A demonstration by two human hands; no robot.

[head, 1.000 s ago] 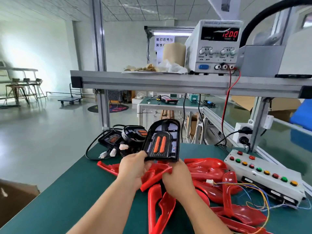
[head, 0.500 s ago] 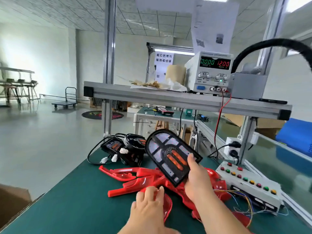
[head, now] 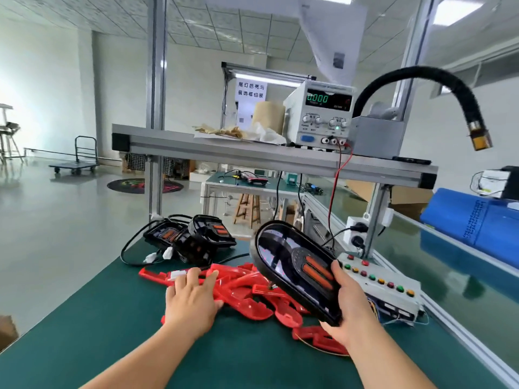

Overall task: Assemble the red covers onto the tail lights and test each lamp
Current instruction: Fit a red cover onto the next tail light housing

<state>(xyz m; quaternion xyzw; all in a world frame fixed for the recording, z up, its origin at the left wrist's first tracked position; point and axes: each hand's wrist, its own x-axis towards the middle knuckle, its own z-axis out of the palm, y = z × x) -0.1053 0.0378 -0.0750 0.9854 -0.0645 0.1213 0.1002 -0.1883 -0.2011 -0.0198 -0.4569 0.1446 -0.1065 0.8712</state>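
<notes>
Tail light (head: 292, 265), tilted above the covers (head: 247, 287): your right hand (head: 348, 307) grips its near end; your left hand (head: 191, 301) lies open, flat on them. Likely light, stiff, glossy: hold the rim.

Green "0000" on the display of the white bench power supply (head: 323, 116); blue "尾灯后壳与 装饰框组装" printed on the white hanging paper sign (head: 250, 91).

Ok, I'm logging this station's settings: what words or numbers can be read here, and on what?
"0000", green digits, on the power supply display.
"尾灯后壳与装饰框组装" on the white sign behind.
Too blurred: the supply's red digits and knob labels, the hanging paper, print on the blue roll.
None on the tail light in the right hand.
</notes>
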